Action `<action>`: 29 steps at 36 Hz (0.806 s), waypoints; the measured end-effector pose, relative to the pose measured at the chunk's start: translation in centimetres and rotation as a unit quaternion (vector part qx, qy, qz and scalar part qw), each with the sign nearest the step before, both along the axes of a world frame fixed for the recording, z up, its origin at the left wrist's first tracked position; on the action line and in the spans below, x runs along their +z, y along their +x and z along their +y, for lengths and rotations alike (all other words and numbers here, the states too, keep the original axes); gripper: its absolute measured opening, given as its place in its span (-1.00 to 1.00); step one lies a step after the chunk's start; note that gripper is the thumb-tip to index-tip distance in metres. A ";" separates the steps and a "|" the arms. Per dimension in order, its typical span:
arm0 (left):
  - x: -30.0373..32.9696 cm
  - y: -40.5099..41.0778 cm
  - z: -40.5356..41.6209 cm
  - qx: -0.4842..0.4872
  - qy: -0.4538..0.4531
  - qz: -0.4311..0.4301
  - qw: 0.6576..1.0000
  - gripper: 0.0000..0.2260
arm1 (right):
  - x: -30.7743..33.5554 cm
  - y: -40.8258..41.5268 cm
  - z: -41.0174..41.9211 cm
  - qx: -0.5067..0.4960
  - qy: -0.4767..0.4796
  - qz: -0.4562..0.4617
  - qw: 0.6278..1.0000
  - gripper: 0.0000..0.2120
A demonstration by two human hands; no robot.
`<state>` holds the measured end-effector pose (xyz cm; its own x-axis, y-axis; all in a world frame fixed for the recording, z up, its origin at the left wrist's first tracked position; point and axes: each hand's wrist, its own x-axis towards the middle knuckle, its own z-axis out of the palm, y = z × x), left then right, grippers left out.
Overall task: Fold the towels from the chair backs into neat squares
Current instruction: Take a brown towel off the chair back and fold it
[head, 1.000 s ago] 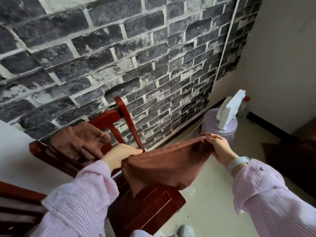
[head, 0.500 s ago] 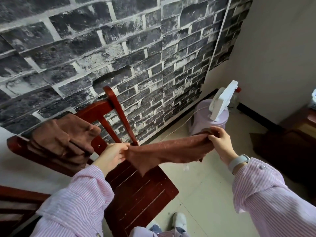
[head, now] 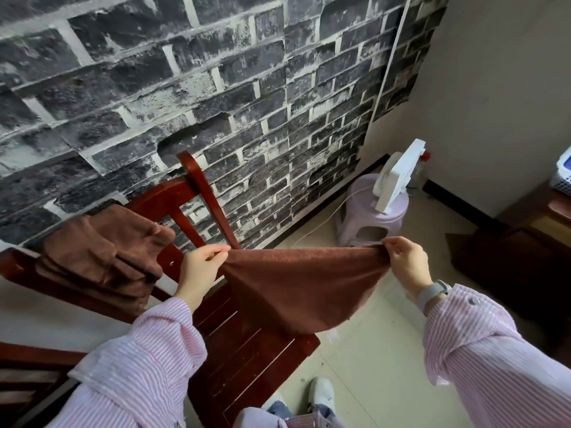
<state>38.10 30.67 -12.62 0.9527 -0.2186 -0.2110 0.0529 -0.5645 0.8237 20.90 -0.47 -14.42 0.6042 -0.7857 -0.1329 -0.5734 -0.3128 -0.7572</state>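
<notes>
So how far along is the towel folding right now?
No finished square is in view. In hand: left hand and right hand pinch a brown towel stretched between them above the chair seat. Left: folding it, then the second towel draped on the chair back.

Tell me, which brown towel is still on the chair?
The bunched towel draped over the chair back; the other towel hangs stretched between the left hand and right hand.

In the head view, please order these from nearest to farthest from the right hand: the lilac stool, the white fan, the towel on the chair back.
From the right hand:
1. Lilac stool, just behind it.
2. White fan, atop the stool.
3. Towel on the chair back, far left.
</notes>
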 end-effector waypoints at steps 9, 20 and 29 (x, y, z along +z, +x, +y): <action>1.6 2.4 0.7 -0.006 -0.015 -0.041 0.999 -0.82 | 1.4 2.3 -0.7 0.062 -0.009 -0.022 0.998 -0.81; -0.5 0.0 4.1 -0.020 0.110 -0.050 0.992 -0.86 | 1.1 1.7 0.5 0.311 -0.019 0.161 0.937 -0.79; -2.7 -3.1 6.5 -0.045 0.200 -0.019 0.979 -0.69 | -1.4 1.4 2.6 0.342 -0.101 0.214 0.909 -0.82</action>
